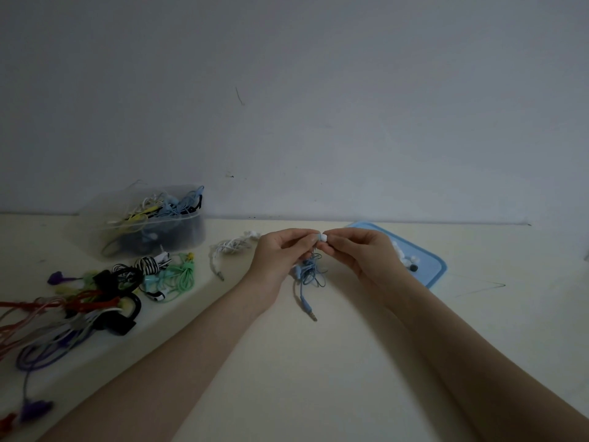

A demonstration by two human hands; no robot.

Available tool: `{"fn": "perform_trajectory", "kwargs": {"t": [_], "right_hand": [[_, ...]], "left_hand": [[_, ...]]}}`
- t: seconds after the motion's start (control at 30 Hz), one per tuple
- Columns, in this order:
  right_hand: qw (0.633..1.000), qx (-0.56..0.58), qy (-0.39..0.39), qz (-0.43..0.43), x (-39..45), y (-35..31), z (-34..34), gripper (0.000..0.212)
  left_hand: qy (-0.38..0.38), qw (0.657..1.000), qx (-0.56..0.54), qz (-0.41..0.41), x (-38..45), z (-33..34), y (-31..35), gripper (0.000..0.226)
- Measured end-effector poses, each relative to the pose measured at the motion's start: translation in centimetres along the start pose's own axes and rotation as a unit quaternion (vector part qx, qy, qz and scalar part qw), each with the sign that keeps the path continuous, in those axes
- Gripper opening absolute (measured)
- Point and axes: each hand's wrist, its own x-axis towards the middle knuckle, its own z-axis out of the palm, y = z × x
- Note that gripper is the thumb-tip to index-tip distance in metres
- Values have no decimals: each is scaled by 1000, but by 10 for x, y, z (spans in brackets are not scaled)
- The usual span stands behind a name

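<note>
Fingertips of both hands meet at the centre of the view, curled in tight pinches. The right hand's thumb and forefinger nip a small white ear tip, a soft-looking rounded cap. It touches the end of the blue earphone, which the left hand's fingers pinch at the bud; whether the cap is seated on the bud cannot be told. From that grip the thin blue cord hangs toward 6 o'clock in a loose tangle, ending in a straight plug with a metallic tip that lies on the pale, smooth table.

At 3 o'clock, just beyond the right hand, lies a flat blue lid with rounded corners, holding several more white tips and 1 dark one; the right hand hides its near-left part. At 9 o'clock, just beside the left hand, sits a coiled white earphone. At 10 o'clock a clear plastic box stands against the grey wall, stuffed with mixed cords. At 8 o'clock spreads a heap of earphones: mint green, black-and-white striped, red and purple.
</note>
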Motion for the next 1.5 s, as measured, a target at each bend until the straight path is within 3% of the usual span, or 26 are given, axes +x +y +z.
{"fn": "perform_trajectory", "kwargs": {"t": [0.3,0.63,0.93,1.23,1.4,1.5], "right_hand": [[999,-34,-1,-7,-3,0,-5,12],[1000,14,0,3,1,3,-4,12],[972,-221,66,-50,0,-7,3,10],[975,-206,74,-40,-1,-2,2,10],[950,-294,87,-60,4,-12,4,15],[938,-308,133,-93,10,-25,-7,19]], "left_hand": [[-45,997,55,28,-1,1,2,9],[-6,999,32,18,-2,1,1,14],[-24,996,74,34,-2,3,1,17],[-52,985,146,81,-1,5,-1,38],[-23,986,139,90,-1,5,-1,28],[-19,984,153,89,0,6,-3,21]]}}
